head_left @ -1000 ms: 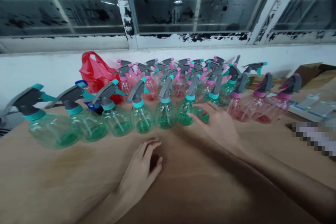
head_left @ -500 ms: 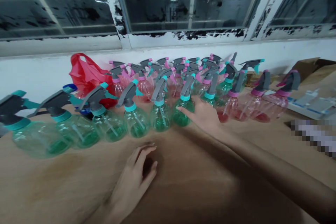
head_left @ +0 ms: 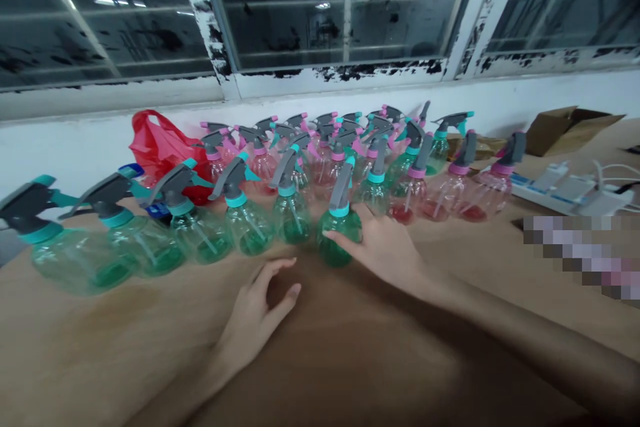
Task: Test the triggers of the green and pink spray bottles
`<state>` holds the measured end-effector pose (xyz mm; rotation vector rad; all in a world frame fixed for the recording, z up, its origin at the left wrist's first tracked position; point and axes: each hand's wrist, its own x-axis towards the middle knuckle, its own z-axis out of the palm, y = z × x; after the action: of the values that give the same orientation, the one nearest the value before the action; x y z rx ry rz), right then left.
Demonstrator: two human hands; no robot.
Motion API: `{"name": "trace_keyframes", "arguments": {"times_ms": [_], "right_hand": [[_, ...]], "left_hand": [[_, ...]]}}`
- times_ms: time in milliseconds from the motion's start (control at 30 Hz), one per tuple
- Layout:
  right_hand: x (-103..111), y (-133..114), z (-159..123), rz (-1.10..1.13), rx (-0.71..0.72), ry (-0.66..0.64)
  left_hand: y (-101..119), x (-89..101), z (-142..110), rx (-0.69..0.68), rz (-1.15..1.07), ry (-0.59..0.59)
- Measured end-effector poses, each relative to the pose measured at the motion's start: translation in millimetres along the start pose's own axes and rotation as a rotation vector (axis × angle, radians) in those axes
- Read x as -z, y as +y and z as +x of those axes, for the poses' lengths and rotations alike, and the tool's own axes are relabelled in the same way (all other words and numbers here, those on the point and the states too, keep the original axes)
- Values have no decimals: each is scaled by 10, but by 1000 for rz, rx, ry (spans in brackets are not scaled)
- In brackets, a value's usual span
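Observation:
My right hand [head_left: 387, 247] is closed around the side of a green spray bottle [head_left: 336, 247] with a grey trigger head and teal collar. The bottle stands upright, a little in front of the row, with my thumb across its near side and the other fingers partly hidden behind it. My left hand [head_left: 257, 313] is open over the table to the lower left, thumb and fingers curved apart with nothing between them. Nearest beyond it are two more green spray bottles [head_left: 249, 232] in the front row, part filled with green liquid.
Several pink spray bottles [head_left: 437, 199] stand to the right, with more packed behind. A red plastic bag [head_left: 163, 140] sits at the back left against the wall. To the right are a white power strip [head_left: 570, 190] and an open cardboard box [head_left: 565, 130] on the wooden table [head_left: 360, 360].
My right hand has drawn the green spray bottle out of the row toward me. My left hand has shifted slightly up and the camera view has turned a little right.

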<state>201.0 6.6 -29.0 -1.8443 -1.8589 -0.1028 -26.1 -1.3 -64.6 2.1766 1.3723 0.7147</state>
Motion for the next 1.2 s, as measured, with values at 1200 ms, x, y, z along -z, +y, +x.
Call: {"name": "trace_keyframes", "arguments": {"times_ms": [1200], "right_hand": [[-274,785,-570,209,564,-323]], "left_hand": [[934,-39,432,-236,-283,15]]}}
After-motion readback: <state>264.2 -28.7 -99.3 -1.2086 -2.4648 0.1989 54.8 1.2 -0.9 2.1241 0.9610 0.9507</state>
